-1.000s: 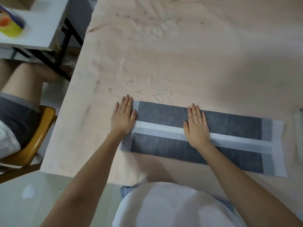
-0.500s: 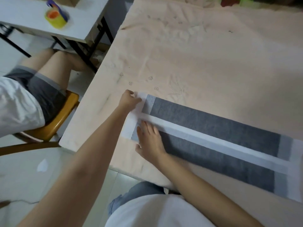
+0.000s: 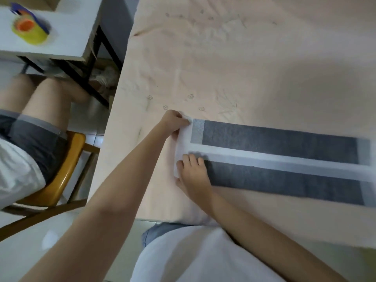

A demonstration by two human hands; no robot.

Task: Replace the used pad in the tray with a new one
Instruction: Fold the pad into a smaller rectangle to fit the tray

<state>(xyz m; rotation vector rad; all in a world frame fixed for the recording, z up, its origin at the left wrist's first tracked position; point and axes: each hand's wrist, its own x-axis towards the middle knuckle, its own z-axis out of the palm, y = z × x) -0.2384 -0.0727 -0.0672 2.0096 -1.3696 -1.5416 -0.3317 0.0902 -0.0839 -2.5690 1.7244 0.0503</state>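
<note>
Tape roll (image 3: pixel 29 32), yellow with an orange core, sat on a small white side table (image 3: pixel 67 27) far out to the left of both hands and took no part. Nearer, still left of the hands, a seated person's legs and an orange chair (image 3: pixel 67 159) were in view.

Left hand (image 3: pixel 174 124) was curled at the far left corner of the pad (image 3: pixel 284 159), fingers pinching the white edge there; a small fold of the border showed between the fingertips. Right hand (image 3: pixel 193 174) lay just nearer the body than the left, fingers loosely bent and pressing down on the pad's near left end, holding nothing that I could make out.

Pad lay flat on the desk (image 3: pixel 244 68), which was covered in pale pink cloth, and ran from the two hands well out to the right. It showed two long grey panels with a white strip between and white margins at the ends. No tray was in view.

Judgement on handling: pad looked thin, light and limp, closer to layered tissue than board. It would likely sag or fold if lifted by one corner, and the white margin might tear under a hard pull. Best hold appeared to be the plain white border at the left end, one hand per corner, so it could be opened or carried spread out. Frame was somewhat blurred; surface texture was uncertain.
</note>
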